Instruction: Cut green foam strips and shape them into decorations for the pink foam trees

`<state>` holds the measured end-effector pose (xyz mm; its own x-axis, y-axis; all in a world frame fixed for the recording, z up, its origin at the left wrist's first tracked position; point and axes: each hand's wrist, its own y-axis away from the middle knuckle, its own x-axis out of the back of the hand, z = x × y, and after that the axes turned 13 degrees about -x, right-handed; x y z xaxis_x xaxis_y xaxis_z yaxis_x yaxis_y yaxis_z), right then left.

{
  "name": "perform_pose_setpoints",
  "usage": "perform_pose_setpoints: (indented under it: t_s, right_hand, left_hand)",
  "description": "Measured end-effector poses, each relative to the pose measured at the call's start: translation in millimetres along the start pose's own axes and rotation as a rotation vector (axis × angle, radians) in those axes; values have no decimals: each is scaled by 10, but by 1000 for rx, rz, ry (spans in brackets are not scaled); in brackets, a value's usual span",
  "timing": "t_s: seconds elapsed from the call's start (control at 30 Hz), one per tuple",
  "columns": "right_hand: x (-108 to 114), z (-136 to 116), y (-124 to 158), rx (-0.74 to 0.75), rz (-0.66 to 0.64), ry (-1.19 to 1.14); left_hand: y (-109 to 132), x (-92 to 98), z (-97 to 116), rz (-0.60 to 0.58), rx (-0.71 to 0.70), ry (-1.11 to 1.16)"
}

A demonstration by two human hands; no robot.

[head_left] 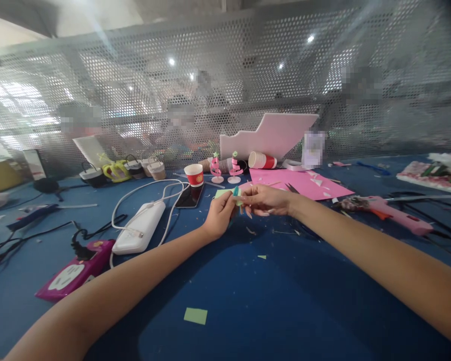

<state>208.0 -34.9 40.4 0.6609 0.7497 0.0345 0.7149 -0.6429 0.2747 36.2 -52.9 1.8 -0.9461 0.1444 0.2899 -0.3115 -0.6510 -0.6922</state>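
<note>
Over the middle of the blue table, my left hand [221, 213] and my right hand [268, 199] meet with their fingertips pinched together. Between them is a small green piece [239, 201], mostly hidden by the fingers. A teal tip [236, 190] sticks up above my left fingers; its kind is unclear. Just behind the hands lies light green paper [221, 192]. Two small pink curled-paper stands with green tops, the left stand [216, 170] and the right stand [235, 170], stand upright farther back.
Pink paper [304, 184] with scraps lies behind my right hand. A pink glue gun [398, 213] rests at right. Leftward are a phone [190, 196], red paper cup [194, 175], white power bank [141, 228] with cable and purple pouch [77, 271]. A green scrap [196, 316] lies in front.
</note>
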Motion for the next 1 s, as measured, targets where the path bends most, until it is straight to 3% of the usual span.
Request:
perform_pose_setpoints:
  t_s: [0.23, 0.5, 0.77, 1.0]
  right_hand:
    - [-78, 99, -129, 109, 99, -118]
    - [-80, 125, -138, 121, 151, -177]
    - [-177, 139, -161, 287, 391, 89]
    - [-389, 172, -233, 351, 584, 5]
  left_hand:
    - [-23, 1, -21, 93, 9, -102]
    - [-16, 9, -9, 106, 3, -183]
    - [-15, 16, -52, 145, -7, -237]
    - [-17, 16, 1, 137, -11, -366]
